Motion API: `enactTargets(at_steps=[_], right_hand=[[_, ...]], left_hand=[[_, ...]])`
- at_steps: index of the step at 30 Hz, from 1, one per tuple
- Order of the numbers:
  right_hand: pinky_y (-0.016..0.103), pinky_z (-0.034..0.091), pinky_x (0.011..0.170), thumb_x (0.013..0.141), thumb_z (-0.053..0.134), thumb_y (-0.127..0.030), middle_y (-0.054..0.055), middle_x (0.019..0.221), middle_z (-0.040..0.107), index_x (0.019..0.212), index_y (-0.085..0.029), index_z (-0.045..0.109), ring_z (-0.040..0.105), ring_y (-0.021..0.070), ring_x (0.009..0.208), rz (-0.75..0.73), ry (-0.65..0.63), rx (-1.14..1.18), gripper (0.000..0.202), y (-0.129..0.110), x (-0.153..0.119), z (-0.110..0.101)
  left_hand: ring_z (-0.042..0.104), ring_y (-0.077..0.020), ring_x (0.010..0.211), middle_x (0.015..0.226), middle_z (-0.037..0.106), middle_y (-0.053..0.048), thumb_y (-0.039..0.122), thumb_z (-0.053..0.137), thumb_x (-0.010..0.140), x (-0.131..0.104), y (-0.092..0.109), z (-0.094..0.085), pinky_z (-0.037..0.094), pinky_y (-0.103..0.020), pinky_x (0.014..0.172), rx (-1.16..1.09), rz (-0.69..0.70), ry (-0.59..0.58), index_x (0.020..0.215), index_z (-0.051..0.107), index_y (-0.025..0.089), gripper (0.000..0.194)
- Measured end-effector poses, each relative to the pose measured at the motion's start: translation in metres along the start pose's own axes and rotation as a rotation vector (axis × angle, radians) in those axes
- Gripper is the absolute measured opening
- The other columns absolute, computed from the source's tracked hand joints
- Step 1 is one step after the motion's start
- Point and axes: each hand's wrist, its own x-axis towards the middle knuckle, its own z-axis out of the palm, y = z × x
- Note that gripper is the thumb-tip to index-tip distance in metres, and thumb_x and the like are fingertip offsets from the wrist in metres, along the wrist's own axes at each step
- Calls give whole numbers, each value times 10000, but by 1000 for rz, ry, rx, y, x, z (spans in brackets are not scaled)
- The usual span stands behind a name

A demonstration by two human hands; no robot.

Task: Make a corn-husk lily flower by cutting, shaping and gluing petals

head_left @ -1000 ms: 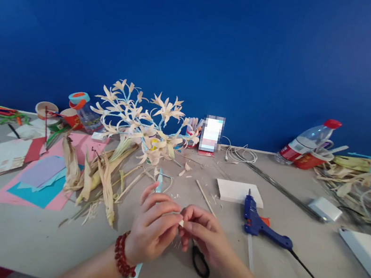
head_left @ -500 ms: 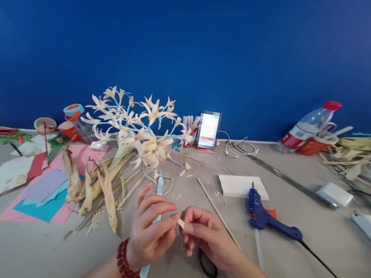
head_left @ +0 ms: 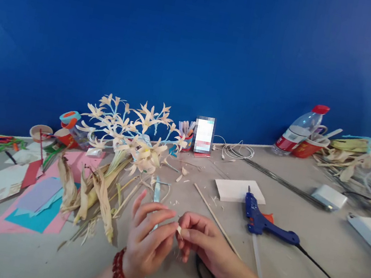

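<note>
Between my hands is a small pale piece of corn husk (head_left: 179, 230). My right hand (head_left: 203, 240) pinches one end between thumb and bent fingers. At its other end are the fingertips of my left hand (head_left: 150, 238), closed on it, with the other fingers raised and curved; its thumb is mostly hidden. A red bead bracelet (head_left: 122, 274) circles my left wrist. Under my right hand a black looped handle (head_left: 205, 273) shows, the rest covered. A light blue ribbon (head_left: 157, 190) runs beneath my left hand. Beyond stands a bunch of pale husk flowers (head_left: 141, 143).
On the right lies a blue glue gun (head_left: 258, 216), its tip on a white card (head_left: 234, 189). A thin stick (head_left: 209, 205) lies beside my right hand. Dried husks (head_left: 102, 191) and coloured paper (head_left: 39, 194) spread left. A bottle (head_left: 297, 132) leans by the wall.
The view has shifted slightly, so the table sits lower in it. Both hands keep hold of the husk piece, which has turned a little and shows less between the fingers.
</note>
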Motion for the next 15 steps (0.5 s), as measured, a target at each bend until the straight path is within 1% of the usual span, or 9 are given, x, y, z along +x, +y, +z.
enactTargets(at_steps=[2,5,7,8,10,12,15], right_hand=[[189,509,487,729,805,-362,-4,626,647,721,-141,587,580,80,476,3,8,-7,310,1,0,0],[188,509,488,717,809,-342,-2,603,644,705,-138,594,581,82,473,1,37,-6,296,0,-1,0],[187,508,488,715,806,-337,-4,600,644,705,-139,596,579,81,473,5,48,-2,289,0,-1,0],[188,508,488,715,806,-338,-4,603,645,707,-139,597,578,81,474,8,48,0,289,-1,-1,0],[188,506,485,716,806,-346,-4,614,647,711,-142,596,579,82,480,14,42,4,293,-1,0,0],[187,503,480,715,810,-352,-3,624,645,710,-144,592,577,82,486,14,30,3,301,-1,0,1],[183,496,480,719,811,-353,-10,637,639,706,-147,585,573,78,492,18,29,-6,306,-1,0,1]], left_hand=[[638,-248,970,941,728,-38,59,606,797,0,-2,0,301,-655,1081,-4,-13,8,989,631,243,267],[645,-230,944,907,726,-34,33,557,814,1,-6,0,338,-628,1071,-12,-122,97,930,589,237,236],[646,-233,955,939,721,-54,31,548,814,1,-7,0,354,-617,1064,-24,-154,131,939,575,228,235],[645,-242,970,965,720,-67,42,556,809,1,-7,0,353,-622,1063,-25,-137,121,963,579,222,238],[643,-257,998,1007,724,-77,71,575,802,1,-4,-1,324,-643,1074,-9,-65,55,1016,597,221,262],[647,-262,1010,1014,738,-61,101,583,811,0,-1,-1,273,-656,1099,19,-4,-16,1038,618,243,270],[656,-255,996,959,756,-26,121,584,829,-1,0,-1,225,-654,1123,25,5,-46,1007,630,266,234]])
